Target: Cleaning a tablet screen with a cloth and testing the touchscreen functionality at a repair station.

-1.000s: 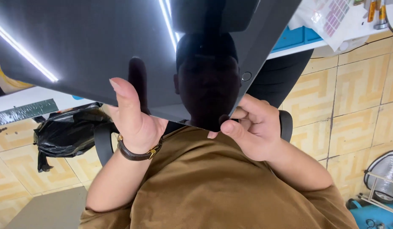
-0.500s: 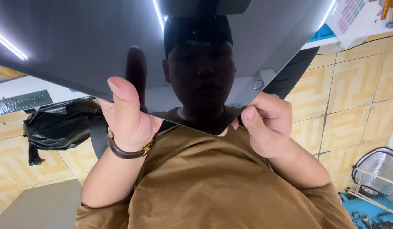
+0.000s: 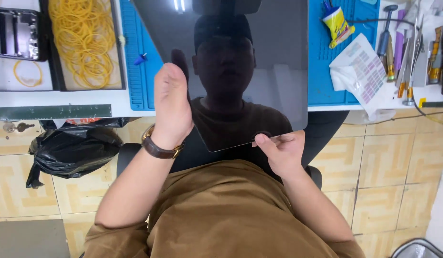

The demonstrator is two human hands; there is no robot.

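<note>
Both hands are clamped on a dark glass panel (image 3: pixel 259 62) held over the near edge of the bench (image 3: pixel 63 98). The left hand (image 3: pixel 171 105) grips its left edge, and the right hand (image 3: pixel 281 150) pinches its near corner. Yellow rubber bands (image 3: pixel 82 38) lie far left.

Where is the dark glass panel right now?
In the head view, the dark glass panel is centre frame, held between the left hand and right hand, above the blue mat.

place: repair workshop | signs: blue work mat (image 3: pixel 333 71), hand tools (image 3: pixel 403 57), tray of rubber bands (image 3: pixel 82 43)
</note>
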